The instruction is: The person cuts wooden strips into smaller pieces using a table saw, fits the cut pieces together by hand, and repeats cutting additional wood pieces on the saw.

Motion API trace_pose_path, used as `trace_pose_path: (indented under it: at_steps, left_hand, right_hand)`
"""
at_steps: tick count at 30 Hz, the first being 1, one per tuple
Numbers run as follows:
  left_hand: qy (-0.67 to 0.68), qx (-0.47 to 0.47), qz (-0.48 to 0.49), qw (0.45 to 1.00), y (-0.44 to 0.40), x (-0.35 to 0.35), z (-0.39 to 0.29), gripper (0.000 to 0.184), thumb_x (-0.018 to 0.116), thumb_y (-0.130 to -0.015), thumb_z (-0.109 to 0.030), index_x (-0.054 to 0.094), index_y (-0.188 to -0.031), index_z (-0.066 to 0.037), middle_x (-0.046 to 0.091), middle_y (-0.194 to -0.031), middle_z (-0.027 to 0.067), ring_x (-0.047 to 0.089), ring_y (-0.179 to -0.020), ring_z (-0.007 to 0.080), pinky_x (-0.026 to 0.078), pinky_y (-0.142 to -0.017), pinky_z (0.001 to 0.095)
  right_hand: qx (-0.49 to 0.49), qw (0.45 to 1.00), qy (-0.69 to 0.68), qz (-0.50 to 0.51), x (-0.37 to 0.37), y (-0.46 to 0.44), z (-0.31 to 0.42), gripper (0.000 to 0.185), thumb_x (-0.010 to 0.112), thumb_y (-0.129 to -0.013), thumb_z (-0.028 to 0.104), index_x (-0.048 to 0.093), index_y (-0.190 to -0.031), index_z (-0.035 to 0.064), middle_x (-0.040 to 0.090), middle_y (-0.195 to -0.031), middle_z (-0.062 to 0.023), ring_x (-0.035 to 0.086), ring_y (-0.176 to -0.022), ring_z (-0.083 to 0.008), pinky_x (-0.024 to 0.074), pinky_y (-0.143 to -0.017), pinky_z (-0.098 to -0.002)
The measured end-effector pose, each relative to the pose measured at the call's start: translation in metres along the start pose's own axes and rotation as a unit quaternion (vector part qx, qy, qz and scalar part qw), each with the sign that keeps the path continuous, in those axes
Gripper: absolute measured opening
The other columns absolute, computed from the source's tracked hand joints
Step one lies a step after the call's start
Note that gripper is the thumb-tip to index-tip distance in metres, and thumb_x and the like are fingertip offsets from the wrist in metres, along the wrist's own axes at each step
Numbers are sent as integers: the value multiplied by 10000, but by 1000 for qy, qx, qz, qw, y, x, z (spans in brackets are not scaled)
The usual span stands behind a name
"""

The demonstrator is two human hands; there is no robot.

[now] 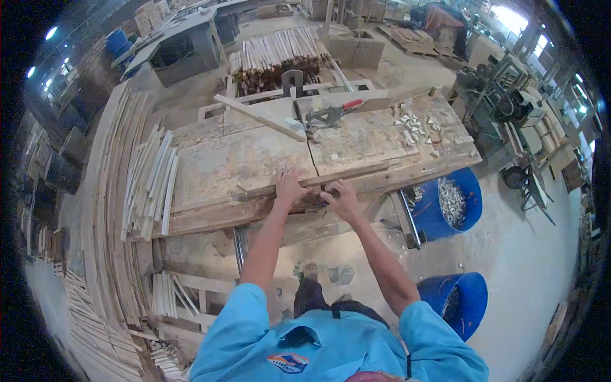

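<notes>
A worn, dust-covered wooden workbench [242,156] stands in front of me, cut by a narrow dark slot. My left hand [290,187] rests over the wooden rail [369,170] along its front edge, left of the slot, fingers stretched forward and thumb to the right. Just right of the slot, my right hand [342,200] is closed at the same edge, its fingers curled; what they pinch is too small to name. Beyond the hands, a light wooden strip [261,118] lies slanted on the top. A red-handled metal clamp [334,113] lies right of the slot.
Small wood offcuts [417,127] are scattered at the bench's right. Long strips [151,181] lie on its left. Two blue bins, an upper one [472,191] and a lower one [476,305], stand at the right. A strip stack [280,54] sits behind.
</notes>
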State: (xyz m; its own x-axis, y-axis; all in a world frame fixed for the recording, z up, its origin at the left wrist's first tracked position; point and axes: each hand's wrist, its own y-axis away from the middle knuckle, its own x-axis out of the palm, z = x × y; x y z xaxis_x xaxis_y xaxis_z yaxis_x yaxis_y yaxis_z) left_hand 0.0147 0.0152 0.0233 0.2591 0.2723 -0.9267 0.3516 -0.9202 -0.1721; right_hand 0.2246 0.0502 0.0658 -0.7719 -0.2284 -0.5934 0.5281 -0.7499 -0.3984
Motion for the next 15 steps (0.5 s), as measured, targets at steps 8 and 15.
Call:
trace_pose_path:
  at_steps: [8, 15]
  left_hand:
    - [44, 9, 21, 999, -8, -16, -5, 665, 836, -636, -387, 633, -1230, -167, 561, -1221, 113, 474, -1239, 319, 315, -1107, 476]
    - [67, -22, 51, 996, -23, -33, -15, 647, 803, -637, -302, 627, -1241, -148, 528, -1286, 151, 417, -1295, 367, 283, -1131, 484]
  right_hand:
    - [7, 995, -21, 100, -21, -21, 14, 275, 767, -791, 218, 655, -956, 29, 593, -965, -135, 538, -997, -356, 441, -893, -444]
    - [186, 900, -210, 334, -33, -70, -40, 290, 732, -842, 258, 712, -966, -3, 715, -912, -139, 672, -850, -251, 518, -780, -374]
